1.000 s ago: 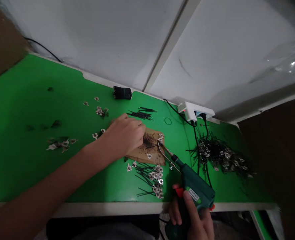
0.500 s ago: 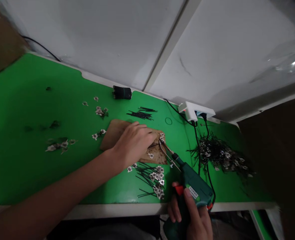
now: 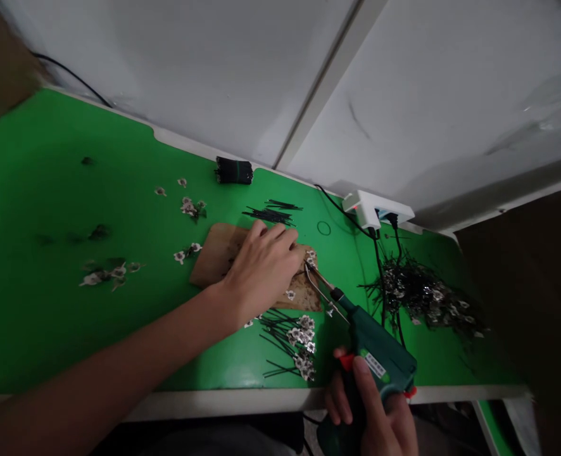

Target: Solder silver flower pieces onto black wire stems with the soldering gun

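Right hand (image 3: 384,425) is gripping a green plastic soldering gun (image 3: 384,345) with a red trigger, lower right. Small white flower-shaped parts on thin black wires (image 3: 303,337) are lying clustered at lower centre. Left hand (image 3: 267,266) is resting, fingers bent, over a scorched flat brown board (image 3: 216,247) mid-frame; fingertips hidden, can't tell if it's pinching anything. Gun tip is sitting by a small white flower-shaped piece (image 3: 311,256) at the board's right end; contact unclear. Looks like soldering; next move probably calls for steady hands. Not seeing containers: loose black wires (image 3: 270,216) are lying upper centre, a banded black wire bundle (image 3: 234,171) behind.
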Tool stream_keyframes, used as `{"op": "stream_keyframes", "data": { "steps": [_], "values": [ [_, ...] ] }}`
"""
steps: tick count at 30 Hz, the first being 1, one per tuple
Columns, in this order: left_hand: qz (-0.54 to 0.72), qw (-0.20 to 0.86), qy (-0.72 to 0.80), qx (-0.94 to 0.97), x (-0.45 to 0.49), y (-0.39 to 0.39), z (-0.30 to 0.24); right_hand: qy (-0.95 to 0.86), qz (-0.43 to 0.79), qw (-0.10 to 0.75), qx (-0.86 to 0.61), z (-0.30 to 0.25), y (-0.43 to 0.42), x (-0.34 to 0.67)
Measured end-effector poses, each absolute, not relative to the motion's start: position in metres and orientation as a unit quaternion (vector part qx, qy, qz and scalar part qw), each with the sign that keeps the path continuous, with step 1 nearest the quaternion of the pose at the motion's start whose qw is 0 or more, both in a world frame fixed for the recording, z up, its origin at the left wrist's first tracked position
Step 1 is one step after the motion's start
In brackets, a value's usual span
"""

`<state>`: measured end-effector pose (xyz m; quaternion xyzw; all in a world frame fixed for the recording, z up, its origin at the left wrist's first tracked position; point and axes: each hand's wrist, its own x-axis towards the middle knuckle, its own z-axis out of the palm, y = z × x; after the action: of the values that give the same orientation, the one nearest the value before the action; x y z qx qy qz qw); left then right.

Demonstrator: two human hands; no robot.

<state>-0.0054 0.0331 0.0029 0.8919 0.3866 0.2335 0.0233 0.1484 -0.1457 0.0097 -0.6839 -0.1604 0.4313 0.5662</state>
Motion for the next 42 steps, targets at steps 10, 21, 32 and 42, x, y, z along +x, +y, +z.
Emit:
{"op": "stream_keyframes", "data": {
  "steps": [10,21,32,42],
  "values": [
    [0.228,0.060,0.389,0.891,0.000,0.036,-0.005,-0.195,0.488,0.530,-0.666,0.015,-0.145,0.162],
    [0.228,0.069,0.395,0.887,0.002,0.036,-0.006,-0.169,0.443,0.521,-0.710,0.018,-0.141,0.149],
    [0.235,0.083,0.398,0.883,0.001,0.035,-0.004,-0.176,0.468,0.516,-0.696,0.018,-0.142,0.158],
    [0.233,0.080,0.401,0.882,0.002,0.035,-0.005,-0.186,0.449,0.518,-0.704,0.016,-0.141,0.159]
  ]
}}
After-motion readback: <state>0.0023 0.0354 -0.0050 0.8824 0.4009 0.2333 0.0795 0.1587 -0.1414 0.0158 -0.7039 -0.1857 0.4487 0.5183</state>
